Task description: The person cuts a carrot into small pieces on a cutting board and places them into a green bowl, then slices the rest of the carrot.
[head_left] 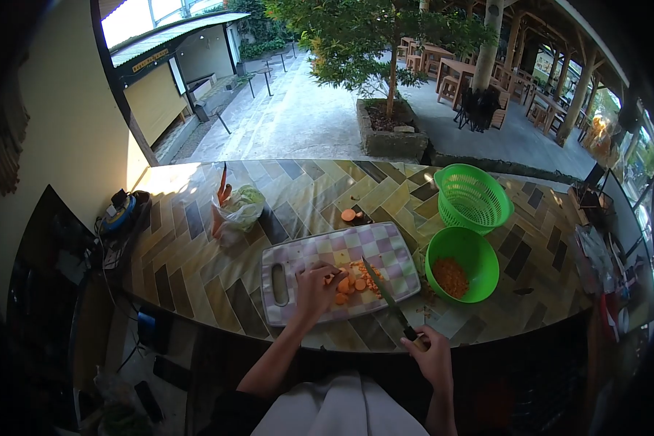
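My left hand point(317, 292) is over the cutting board point(287, 254), its fingers bent and closed on carrot slices at their tips. Several round carrot slices point(346, 285) lie beside those fingertips. In my right hand point(432, 354) is the handle of a kitchen knife point(387, 297). Its blade points away from me and slants left across the board, next to small diced carrot point(371, 279). To the right, a green bowl point(487, 270) contains finely cut orange pieces point(450, 277). Cut carrot ends point(349, 215) sit on the table just beyond the board.
A green colander point(476, 196) stands behind the bowl. At the back left is a plastic bag point(240, 211) with pale green vegetable and carrots. Cables and a blue roll point(116, 211) crowd the left end; plastic packets point(596, 251) line the right end. Tiled tabletop point(174, 247) surrounds the board.
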Tool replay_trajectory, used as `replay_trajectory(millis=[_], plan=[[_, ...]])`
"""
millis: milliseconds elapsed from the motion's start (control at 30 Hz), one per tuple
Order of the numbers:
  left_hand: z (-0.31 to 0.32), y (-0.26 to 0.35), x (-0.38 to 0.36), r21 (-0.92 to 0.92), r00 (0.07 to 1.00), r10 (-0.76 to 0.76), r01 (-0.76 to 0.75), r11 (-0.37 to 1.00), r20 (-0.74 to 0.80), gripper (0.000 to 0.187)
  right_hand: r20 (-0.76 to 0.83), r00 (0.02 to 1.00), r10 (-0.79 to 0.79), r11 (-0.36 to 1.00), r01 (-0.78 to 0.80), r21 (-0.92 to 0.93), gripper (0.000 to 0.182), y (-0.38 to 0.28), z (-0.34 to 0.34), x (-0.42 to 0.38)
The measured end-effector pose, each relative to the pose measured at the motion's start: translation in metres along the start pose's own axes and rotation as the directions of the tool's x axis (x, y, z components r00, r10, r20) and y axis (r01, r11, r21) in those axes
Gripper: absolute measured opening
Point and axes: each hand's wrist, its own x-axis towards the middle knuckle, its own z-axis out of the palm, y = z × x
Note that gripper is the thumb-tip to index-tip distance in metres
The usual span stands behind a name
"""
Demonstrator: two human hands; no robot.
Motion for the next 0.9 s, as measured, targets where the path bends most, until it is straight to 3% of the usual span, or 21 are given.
replay_trajectory(millis=[67,167,267,367,467,567,667,767,900], plan=[[-0.009,0.007,-0.017,0.118,0.99,0.104,-0.114,0.986,0.09,0.017,-0.003,1.0,0.006,0.998,-0.006,0.06,0.026,0.002,0.001,0.0],[-0.019,0.012,-0.032,-0.025,0.983,0.044,-0.041,0.999,0.177,0.019,0.035,0.999,0.013,0.995,-0.016,0.097,0.026,-0.015,0.0,-0.003],[-0.014,-0.002,-0.034,0.192,0.97,0.123,-0.164,0.968,0.209,0.027,0.125,0.992,0.018,0.995,-0.03,0.094,0.026,-0.021,0.001,-0.002],[-0.027,0.014,-0.032,0.061,0.966,0.003,-0.019,0.998,0.26,0.028,0.208,0.978,0.013,0.996,-0.031,0.08,0.028,-0.021,0.006,0.001],[-0.039,0.011,-0.038,-0.032,0.975,-0.062,0.071,0.997,0.213,0.027,0.306,0.952,0.0,0.996,-0.026,0.082,0.032,-0.035,0.008,0.005],[-0.051,-0.006,-0.044,-0.042,0.991,-0.03,0.036,0.998,0.129,0.025,0.407,0.914,-0.007,1.0,0.013,-0.014,0.035,-0.044,0.014,0.012],[-0.051,-0.009,-0.047,-0.003,0.988,-0.005,0.006,1.0,0.155,0.023,0.439,0.897,-0.041,0.997,0.064,-0.037,0.036,-0.046,0.026,0.019],[-0.033,-0.005,-0.052,0.126,0.998,-0.005,-0.002,0.992,0.057,0.022,0.425,0.905,-0.003,0.997,0.037,-0.073,0.04,-0.053,0.029,0.026],[-0.022,-0.005,-0.052,0.131,0.999,-0.032,0.027,0.991,0.036,0.024,0.336,0.936,-0.107,0.978,0.159,-0.132,0.041,-0.035,0.035,0.036]])
